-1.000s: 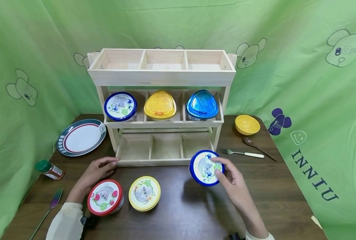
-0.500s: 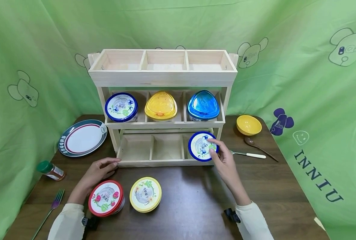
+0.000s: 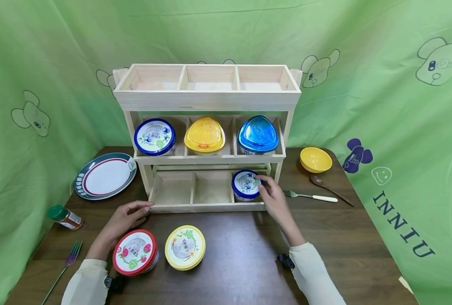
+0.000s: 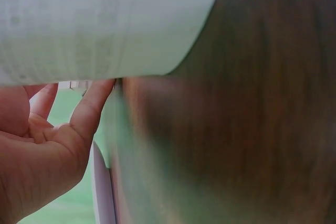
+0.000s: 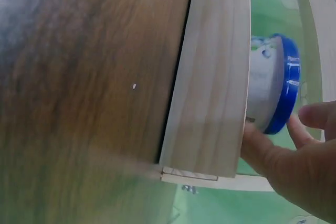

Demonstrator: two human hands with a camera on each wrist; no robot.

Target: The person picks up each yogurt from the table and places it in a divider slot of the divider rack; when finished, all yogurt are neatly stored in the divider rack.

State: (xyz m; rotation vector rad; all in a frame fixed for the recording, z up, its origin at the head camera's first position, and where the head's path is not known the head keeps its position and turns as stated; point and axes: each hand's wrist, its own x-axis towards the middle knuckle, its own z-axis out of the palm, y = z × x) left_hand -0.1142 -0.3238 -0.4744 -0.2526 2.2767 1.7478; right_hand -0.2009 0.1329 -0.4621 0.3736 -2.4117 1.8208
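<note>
blue-lidded tub [image 3: 246, 184] held by right hand [image 3: 272, 195]; bottom-right shelf compartment

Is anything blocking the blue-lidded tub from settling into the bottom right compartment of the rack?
Nothing visible does. The tub already sits inside the bottom right compartment of the rack, with the right hand gripping its lid edge. That compartment holds nothing else, and the two beside it are bare.

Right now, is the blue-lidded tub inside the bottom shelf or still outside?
Inside: the blue-lidded tub sits in the rack's bottom right compartment, right hand holding it.
</note>
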